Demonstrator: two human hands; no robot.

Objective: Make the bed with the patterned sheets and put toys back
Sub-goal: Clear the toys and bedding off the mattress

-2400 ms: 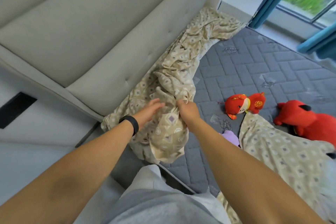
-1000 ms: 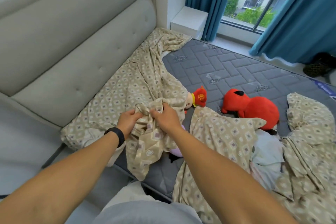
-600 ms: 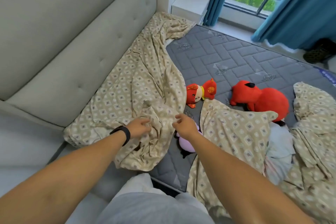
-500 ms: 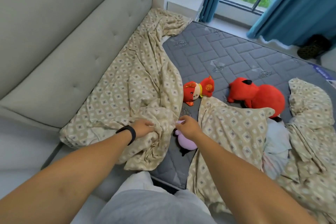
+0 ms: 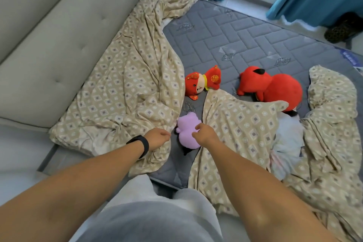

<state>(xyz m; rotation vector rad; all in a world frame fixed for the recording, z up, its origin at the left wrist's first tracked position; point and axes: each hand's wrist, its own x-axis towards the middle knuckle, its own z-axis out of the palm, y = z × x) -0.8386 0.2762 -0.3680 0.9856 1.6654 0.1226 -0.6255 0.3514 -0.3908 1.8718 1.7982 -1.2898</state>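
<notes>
Purple plush toy (image 5: 186, 133) between left hand (image 5: 157, 138), right hand (image 5: 205, 133).

Both bare forearms are stretched forward and down, roughly side by side. The left hand (image 5: 157, 138) is held knuckles up with fingers loosely curled and nothing gripped, a black band worn at its wrist. The right hand (image 5: 205, 134) is likewise loosely curled, thumb and forefinger pointed inward.
</notes>
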